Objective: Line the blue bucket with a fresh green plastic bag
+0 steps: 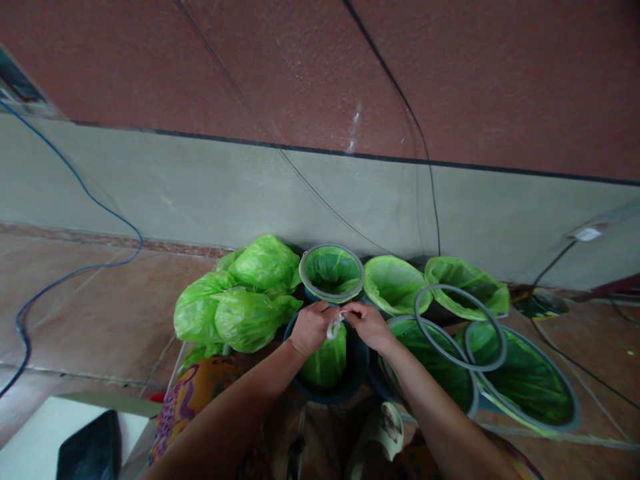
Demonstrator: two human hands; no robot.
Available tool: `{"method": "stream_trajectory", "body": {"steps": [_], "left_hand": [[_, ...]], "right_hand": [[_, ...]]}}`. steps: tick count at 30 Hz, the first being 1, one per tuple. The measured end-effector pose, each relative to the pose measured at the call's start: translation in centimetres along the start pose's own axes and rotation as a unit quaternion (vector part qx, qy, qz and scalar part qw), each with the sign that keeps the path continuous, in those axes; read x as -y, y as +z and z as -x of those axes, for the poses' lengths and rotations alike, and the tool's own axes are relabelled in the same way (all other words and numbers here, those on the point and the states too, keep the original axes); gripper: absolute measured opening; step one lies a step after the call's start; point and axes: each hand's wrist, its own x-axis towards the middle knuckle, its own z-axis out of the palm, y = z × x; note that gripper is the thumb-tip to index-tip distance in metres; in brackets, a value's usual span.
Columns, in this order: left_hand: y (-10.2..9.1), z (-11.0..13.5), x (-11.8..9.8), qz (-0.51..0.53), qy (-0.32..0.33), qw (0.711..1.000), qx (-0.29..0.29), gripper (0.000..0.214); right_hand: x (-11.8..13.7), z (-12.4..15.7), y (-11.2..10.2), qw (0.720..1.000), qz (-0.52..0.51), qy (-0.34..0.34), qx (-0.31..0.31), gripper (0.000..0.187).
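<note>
My left hand (pixel 309 327) and my right hand (pixel 367 324) meet over a dark blue bucket (pixel 350 380) on the floor in front of me. Between them they pinch a thin white tie (pixel 334 327) at the neck of a filled green plastic bag (pixel 327 363) that sits in the bucket. Both hands have their fingers closed on the tie. To the left lies a heap of tied green bags (pixel 240 300).
Several buckets lined with green bags stand along the wall: one with a grey ring (pixel 331 272), others (pixel 395 283) to the right. A loose grey ring (pixel 460 328) leans across two large lined buckets. Cables run over the wall and floor (pixel 75 270).
</note>
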Motion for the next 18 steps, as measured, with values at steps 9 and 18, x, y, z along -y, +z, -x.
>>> {"method": "stream_trajectory", "body": {"steps": [9,18], "left_hand": [[1.4,-0.1,1.9,0.06,-0.286,0.954,0.066,0.019],[1.7,-1.1,1.1,0.322,-0.282,0.903,0.043,0.035]], "right_hand": [[-1.6,1.3,-0.8,0.915,0.357,0.175,0.071,0.021],[-1.2,1.3,-1.5,0.981,0.139,0.096,0.093,0.025]]}}
